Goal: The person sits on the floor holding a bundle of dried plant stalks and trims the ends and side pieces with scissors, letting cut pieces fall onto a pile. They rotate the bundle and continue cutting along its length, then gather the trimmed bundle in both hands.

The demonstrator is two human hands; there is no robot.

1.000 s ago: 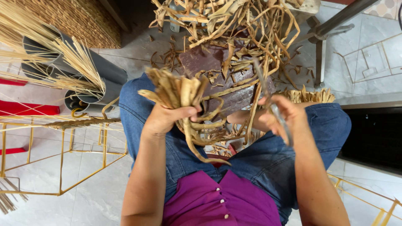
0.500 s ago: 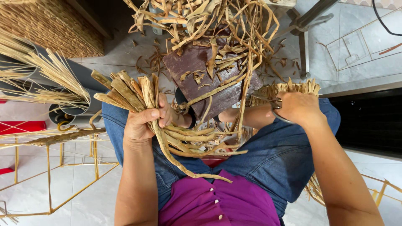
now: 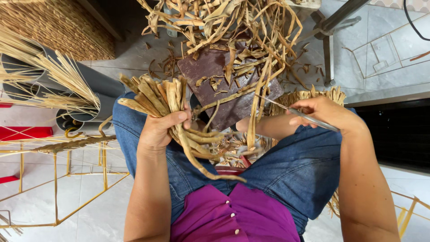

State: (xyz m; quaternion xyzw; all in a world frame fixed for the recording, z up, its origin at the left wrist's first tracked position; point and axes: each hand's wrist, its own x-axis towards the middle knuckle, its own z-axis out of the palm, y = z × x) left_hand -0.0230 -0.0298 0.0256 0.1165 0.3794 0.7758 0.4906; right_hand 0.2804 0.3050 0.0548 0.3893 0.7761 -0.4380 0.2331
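Gold wire frame (image 3: 56,179), perhaps a rack.

You have one view only, from the camera on your head, looking steeply down and close over your lap, with your left hand (image 3: 161,127) and right hand (image 3: 324,114) mid-frame and the tiled floor (image 3: 394,45) beyond your knees

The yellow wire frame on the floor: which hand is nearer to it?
Left. The left hand, gripping a bundle of dried strips, is just right of the yellow wire frame; the right hand is far across the lap.
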